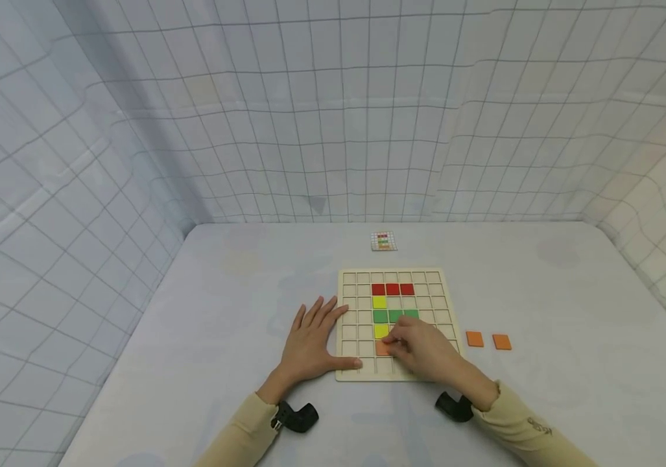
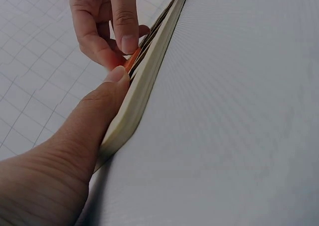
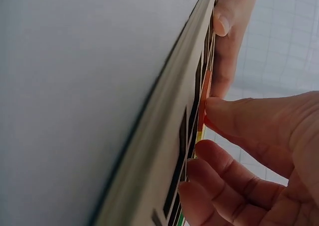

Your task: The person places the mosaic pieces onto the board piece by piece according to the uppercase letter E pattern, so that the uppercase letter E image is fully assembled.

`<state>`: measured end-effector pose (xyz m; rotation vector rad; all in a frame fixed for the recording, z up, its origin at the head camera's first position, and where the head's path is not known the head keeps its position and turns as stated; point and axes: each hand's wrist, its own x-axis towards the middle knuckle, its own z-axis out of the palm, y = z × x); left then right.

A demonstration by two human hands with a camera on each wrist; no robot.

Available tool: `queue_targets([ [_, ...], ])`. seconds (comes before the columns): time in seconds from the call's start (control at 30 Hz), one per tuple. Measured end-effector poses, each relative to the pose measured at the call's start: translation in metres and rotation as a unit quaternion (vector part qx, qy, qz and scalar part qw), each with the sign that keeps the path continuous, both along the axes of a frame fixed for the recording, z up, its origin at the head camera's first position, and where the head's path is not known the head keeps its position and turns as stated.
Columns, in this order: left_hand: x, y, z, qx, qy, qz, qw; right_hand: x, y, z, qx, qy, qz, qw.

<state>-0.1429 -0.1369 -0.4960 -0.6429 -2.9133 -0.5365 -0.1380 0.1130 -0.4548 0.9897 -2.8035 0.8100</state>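
Observation:
A pale wooden grid board (image 1: pixel 351 363) lies on the table, with red tiles (image 1: pixel 392 289), yellow tiles (image 1: pixel 379 302) and green tiles (image 1: pixel 380 316) set in its cells. My right hand (image 1: pixel 423 347) pinches an orange tile (image 1: pixel 382 349) between thumb and fingers at a cell below the lower yellow tile. In the right wrist view the thumb is against this orange tile (image 3: pixel 203 99), low on the board's surface. My left hand (image 1: pixel 309 344) lies spread along the board's left side, its thumb on the front left corner area and its fingertips by the left edge.
Two loose orange tiles (image 1: pixel 475 339) lie on the white table (image 1: pixel 239 292) right of the board. Behind the board is a small pattern card (image 1: pixel 383 241) with a coloured grid. White grid-lined sheeting (image 1: pixel 333 117) surrounds the table at the back and sides.

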Motion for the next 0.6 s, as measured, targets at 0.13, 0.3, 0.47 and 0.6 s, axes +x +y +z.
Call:
queue_targets([
  [0.13,0.0005,-0.0005,0.0005,-0.003,0.004,0.001,1.0,-0.0004,0.0014,0.0003,-0.005,-0.005,0.009,1.0],
  [0.3,-0.0003,-0.0007,0.0003,-0.002,0.005,-0.001,1.0,-0.0002,0.0036,0.0013,-0.004,-0.003,0.024,1.0],
  [0.47,-0.0011,-0.0008,-0.0013,-0.004,0.002,-0.001,1.0,0.0015,0.0057,0.0031,0.012,-0.01,0.027,1.0],
  [0.6,0.0003,-0.0009,0.0,-0.006,0.0,-0.001,1.0,0.004,0.0065,0.0058,0.023,-0.033,0.029,0.999],
])
